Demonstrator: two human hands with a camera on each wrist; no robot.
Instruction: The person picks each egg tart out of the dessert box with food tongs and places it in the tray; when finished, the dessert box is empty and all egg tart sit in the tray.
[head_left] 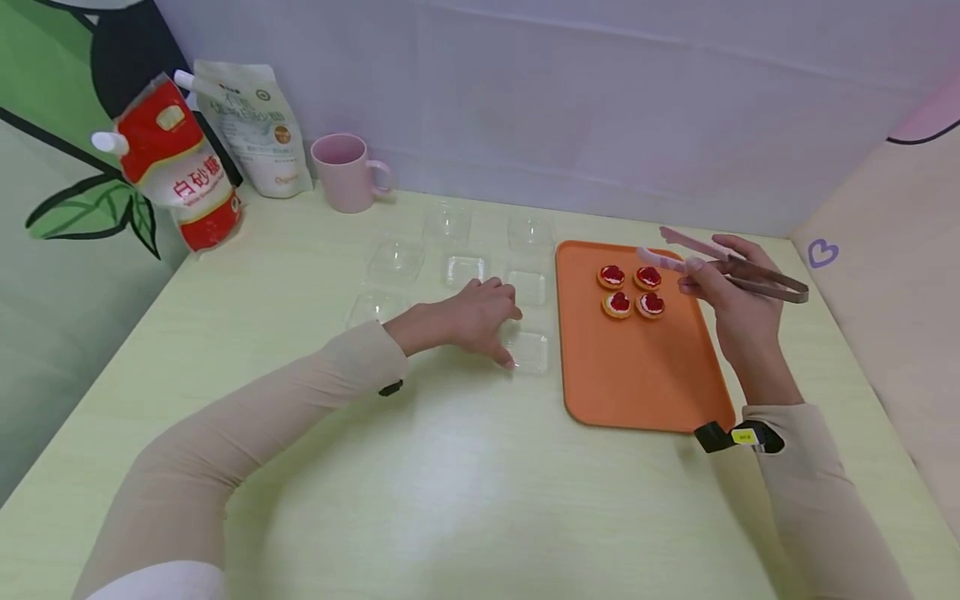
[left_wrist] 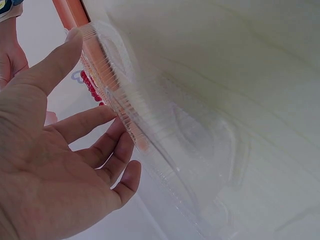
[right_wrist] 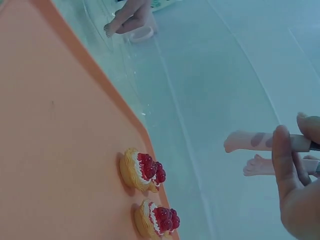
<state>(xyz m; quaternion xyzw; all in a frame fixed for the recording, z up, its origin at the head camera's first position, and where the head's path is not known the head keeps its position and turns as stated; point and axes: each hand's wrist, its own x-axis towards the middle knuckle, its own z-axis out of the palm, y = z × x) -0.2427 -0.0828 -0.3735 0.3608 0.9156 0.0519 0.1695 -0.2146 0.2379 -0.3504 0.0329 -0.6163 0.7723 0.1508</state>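
Note:
My left hand [head_left: 480,317] reaches down over a clear plastic box [head_left: 528,352] beside the tray. In the left wrist view its thumb overlaps one end of the box's ribbed rim [left_wrist: 107,65], and the loosely bent fingers are spread away from the thumb along the side. My right hand [head_left: 738,292] grips metal tongs [head_left: 765,279] above the tray's far right part. Their pale pink tips [right_wrist: 250,141] are shaped like little feet and stand apart with nothing between them. Several small tarts [head_left: 617,305] with red berries and white cream sit on the orange tray [head_left: 637,383].
Several more clear boxes, including one at the back [head_left: 447,223] and one at the left [head_left: 395,260], stand around the left hand. A pink mug [head_left: 347,173], a red-and-white bag [head_left: 183,171] and a white pouch [head_left: 258,133] stand at the back left. A wall covering [head_left: 525,108] bounds the table.

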